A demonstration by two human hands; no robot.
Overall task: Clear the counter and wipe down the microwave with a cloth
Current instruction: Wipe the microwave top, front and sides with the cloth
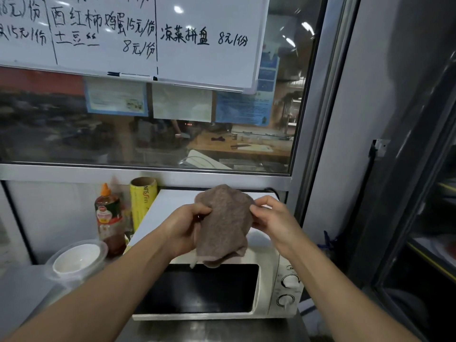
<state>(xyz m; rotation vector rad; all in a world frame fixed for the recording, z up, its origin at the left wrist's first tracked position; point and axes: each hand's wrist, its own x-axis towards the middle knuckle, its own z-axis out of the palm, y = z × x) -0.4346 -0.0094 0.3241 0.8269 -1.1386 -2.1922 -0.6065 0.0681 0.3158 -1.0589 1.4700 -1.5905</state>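
Both hands, left hand (183, 227) and right hand (272, 219), pinch the brown cloth (223, 224) above the white microwave (267, 280) at the counter's (212, 330) back edge, beneath a whiteboard (197, 38) reading "8元/份".

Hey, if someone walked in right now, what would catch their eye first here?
First, the brown cloth held up in the middle, pinched by the left hand and right hand above the white microwave. Next, the whiteboard with handwritten prices hanging overhead, and the sauce bottle left of the microwave.
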